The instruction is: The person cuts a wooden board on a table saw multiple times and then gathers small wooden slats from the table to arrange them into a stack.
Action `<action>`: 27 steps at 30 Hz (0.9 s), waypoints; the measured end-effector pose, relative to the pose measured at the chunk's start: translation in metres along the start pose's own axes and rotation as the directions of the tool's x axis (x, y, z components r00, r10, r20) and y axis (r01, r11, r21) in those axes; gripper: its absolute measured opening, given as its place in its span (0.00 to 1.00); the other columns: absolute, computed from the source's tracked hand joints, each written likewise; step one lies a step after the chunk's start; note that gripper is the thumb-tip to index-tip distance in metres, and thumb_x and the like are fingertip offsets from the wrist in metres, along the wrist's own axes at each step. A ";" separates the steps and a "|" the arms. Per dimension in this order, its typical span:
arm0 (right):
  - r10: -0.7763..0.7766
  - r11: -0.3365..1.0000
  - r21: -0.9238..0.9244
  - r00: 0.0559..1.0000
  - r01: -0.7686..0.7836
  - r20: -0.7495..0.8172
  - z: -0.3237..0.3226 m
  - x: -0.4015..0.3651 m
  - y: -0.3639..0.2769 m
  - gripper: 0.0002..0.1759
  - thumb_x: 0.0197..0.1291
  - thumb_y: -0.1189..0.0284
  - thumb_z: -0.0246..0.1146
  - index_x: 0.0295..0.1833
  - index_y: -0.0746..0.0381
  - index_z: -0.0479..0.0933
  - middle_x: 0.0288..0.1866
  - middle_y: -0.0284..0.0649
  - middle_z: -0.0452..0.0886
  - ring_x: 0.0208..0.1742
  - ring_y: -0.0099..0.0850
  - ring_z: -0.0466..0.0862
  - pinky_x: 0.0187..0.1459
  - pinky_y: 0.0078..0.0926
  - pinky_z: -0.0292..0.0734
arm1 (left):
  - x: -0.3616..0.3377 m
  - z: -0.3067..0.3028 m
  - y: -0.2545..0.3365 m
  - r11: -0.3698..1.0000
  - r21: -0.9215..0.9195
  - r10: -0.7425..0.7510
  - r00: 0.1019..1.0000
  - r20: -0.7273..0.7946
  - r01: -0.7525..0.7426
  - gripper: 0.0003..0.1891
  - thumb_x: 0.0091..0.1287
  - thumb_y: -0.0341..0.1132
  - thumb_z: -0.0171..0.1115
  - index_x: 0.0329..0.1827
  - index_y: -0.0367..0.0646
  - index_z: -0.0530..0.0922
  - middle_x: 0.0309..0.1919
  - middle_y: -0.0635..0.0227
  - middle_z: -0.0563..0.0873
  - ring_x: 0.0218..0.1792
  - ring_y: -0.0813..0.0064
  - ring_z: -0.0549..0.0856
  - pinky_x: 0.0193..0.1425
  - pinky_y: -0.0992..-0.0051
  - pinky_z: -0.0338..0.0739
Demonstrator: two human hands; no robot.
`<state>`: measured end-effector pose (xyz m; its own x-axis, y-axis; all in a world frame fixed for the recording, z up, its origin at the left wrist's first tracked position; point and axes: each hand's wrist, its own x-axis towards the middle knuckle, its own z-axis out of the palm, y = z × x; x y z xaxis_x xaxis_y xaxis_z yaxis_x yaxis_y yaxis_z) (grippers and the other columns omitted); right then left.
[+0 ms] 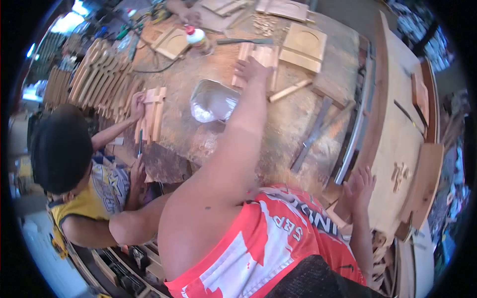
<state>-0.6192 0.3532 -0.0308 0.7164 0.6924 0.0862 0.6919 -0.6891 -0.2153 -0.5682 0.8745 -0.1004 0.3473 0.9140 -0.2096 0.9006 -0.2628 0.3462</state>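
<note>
My left hand [252,68] reaches across the workbench and lies on a pale grooved wooden piece [268,55], with its fingers stretched over the wood. Just below it is a metal tin [202,108] lined with a shiny, crinkled bag. A square wooden block with a round recess [304,40] lies to the right, and a short wooden strip [289,91] is close by. My right hand [360,188] is at the bench's right side, fingers spread and holding nothing, near a long metal bar [348,159].
At left, another person in a yellow top [94,193] holds grooved wood [150,114] and a thin tool [140,141]. Curved wooden parts [102,79] are stacked behind. A red-capped bottle [195,37] stands near a third person's hand [190,18]. Long tools [312,136] lie at right.
</note>
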 end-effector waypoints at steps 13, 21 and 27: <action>-0.084 0.794 0.605 0.974 -0.061 0.209 0.174 0.352 -0.178 0.35 0.65 0.55 0.61 0.68 0.71 0.70 0.62 0.63 0.78 0.65 0.54 0.79 0.65 0.44 0.73 | 0.000 -0.021 -0.019 0.985 -0.145 -0.095 0.995 -0.023 0.091 0.64 0.45 0.56 0.83 0.81 0.46 0.51 0.74 0.45 0.63 0.76 0.48 0.61 0.77 0.50 0.57; 0.104 0.689 0.619 0.896 -0.378 0.431 0.234 0.401 -0.177 0.28 0.61 0.57 0.66 0.45 0.78 0.81 0.40 0.57 0.86 0.44 0.48 0.88 0.46 0.43 0.80 | 0.012 -0.019 -0.022 0.912 -0.335 -0.262 0.965 -0.033 0.236 0.51 0.50 0.56 0.78 0.72 0.38 0.64 0.70 0.45 0.69 0.72 0.48 0.66 0.76 0.51 0.58; 0.121 0.728 0.615 0.940 -0.303 0.320 0.219 0.378 -0.194 0.34 0.55 0.55 0.70 0.52 0.77 0.80 0.47 0.61 0.86 0.50 0.54 0.86 0.54 0.45 0.79 | 0.021 -0.013 -0.025 0.893 -0.322 -0.347 0.937 -0.047 0.314 0.49 0.52 0.57 0.76 0.70 0.33 0.67 0.67 0.49 0.74 0.69 0.50 0.70 0.72 0.52 0.64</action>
<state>-0.5023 0.7952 -0.1699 0.7282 0.6357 -0.2560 0.2316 -0.5799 -0.7811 -0.5872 0.9040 -0.1013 0.0008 0.9619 -0.2735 0.8290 0.1523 0.5381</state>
